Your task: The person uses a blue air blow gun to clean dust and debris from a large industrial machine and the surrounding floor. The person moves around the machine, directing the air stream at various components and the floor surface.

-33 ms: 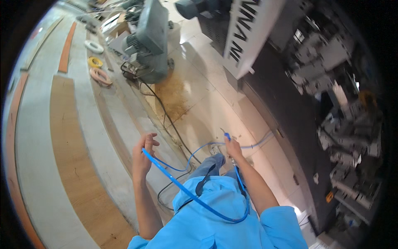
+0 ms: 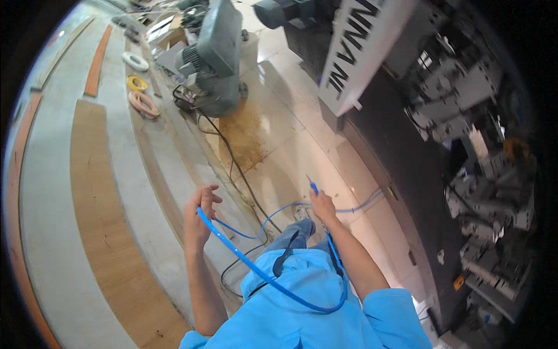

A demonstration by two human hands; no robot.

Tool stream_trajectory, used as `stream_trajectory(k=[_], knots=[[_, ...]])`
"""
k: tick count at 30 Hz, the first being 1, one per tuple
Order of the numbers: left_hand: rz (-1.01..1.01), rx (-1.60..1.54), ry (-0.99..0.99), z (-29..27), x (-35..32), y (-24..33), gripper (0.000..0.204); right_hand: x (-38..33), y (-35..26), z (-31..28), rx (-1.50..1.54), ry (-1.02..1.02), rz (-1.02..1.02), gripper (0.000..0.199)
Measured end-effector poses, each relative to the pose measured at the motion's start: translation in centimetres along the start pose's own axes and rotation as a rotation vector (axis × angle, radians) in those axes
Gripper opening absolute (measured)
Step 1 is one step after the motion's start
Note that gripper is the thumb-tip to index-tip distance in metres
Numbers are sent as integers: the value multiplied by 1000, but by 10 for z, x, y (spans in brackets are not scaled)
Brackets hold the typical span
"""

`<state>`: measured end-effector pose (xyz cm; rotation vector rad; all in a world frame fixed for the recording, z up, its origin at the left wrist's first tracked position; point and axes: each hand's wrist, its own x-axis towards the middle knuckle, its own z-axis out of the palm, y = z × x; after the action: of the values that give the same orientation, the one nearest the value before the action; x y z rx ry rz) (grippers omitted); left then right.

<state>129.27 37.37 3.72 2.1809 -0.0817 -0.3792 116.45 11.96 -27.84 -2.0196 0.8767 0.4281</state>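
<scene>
- I'm seeing the left hand (image 2: 197, 218) curling its fingers around a blue hose (image 2: 261, 273), gripping it
- The right hand (image 2: 322, 206) is pinching the hose's end, its tip pointing up
- The hose is looping across the blue shirt (image 2: 302, 320) between both hands
- A grey compressor (image 2: 218, 55) is standing well ahead on the tiled floor (image 2: 290, 145), with a black cable (image 2: 232, 163) trailing from it

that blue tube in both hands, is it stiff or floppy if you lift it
Probably semi-flexible: the blue tube sags in one smooth loop between the left hand and the right hand, without kinks. It looks thin, so likely light. Its free end pokes straight up, suggesting some springiness.
</scene>
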Motion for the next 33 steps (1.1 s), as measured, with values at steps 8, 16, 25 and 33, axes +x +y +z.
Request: stream_trajectory(k=[8,16,25,33], knots=[[169,-179,257,-88,52,25,58,119,-135,-7,-582,42,-140,69],[186,-202,340,-128,173,22,60,256,-195,-14,-700,56,-234,67],[244,-167,124,-126,382,92,59,455,-416,-47,-621,33,-328,64],[312,-210,108,-170,488,110,63,494,-460,-155,-205,425,105,61]])
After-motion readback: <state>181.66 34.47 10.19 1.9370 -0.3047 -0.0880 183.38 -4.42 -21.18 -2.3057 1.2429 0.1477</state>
